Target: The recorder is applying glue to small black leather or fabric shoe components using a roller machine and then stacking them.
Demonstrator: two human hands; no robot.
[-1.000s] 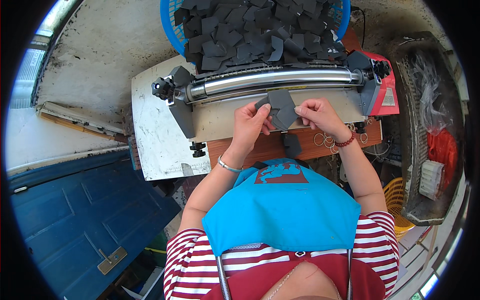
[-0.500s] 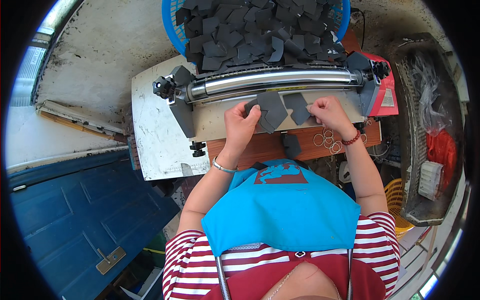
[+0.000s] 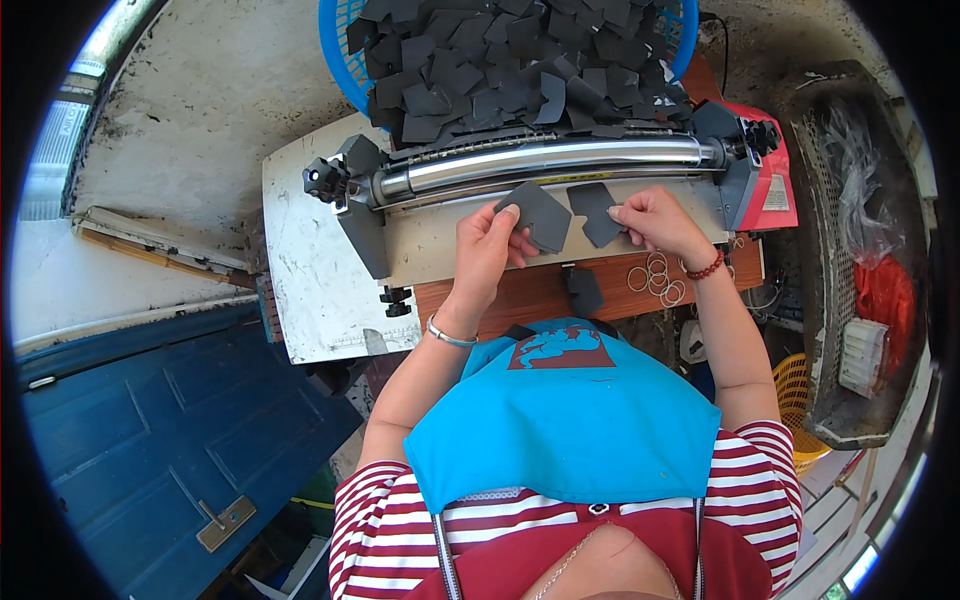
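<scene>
My left hand [image 3: 489,246] pinches a dark grey flat piece [image 3: 541,214] between thumb and fingers; whether more than one lies in the stack cannot be told. In my right hand [image 3: 655,219] is another dark grey piece [image 3: 596,214], with a notch on its left side, gripped at its right edge. Both pieces are above the pale feed plate [image 3: 430,238] of a roller machine, a small gap between them. Just beyond them runs the machine's shiny metal roller [image 3: 550,157]. One more dark piece [image 3: 582,292] rests by the wooden table's near edge.
Behind the roller stands a blue basket [image 3: 345,60] heaped with dark grey pieces. Pale rubber bands [image 3: 657,280] lie on the brown table to the right. Black knobs [image 3: 326,177] and a red end housing [image 3: 770,170] flank the machine. A yellow basket [image 3: 792,400] sits low at the right.
The lower piece that stuck out beneath the one in my left hand no longer shows separately. My left fingers have shifted on the piece and opened out a little; my right hand moved slightly left.
</scene>
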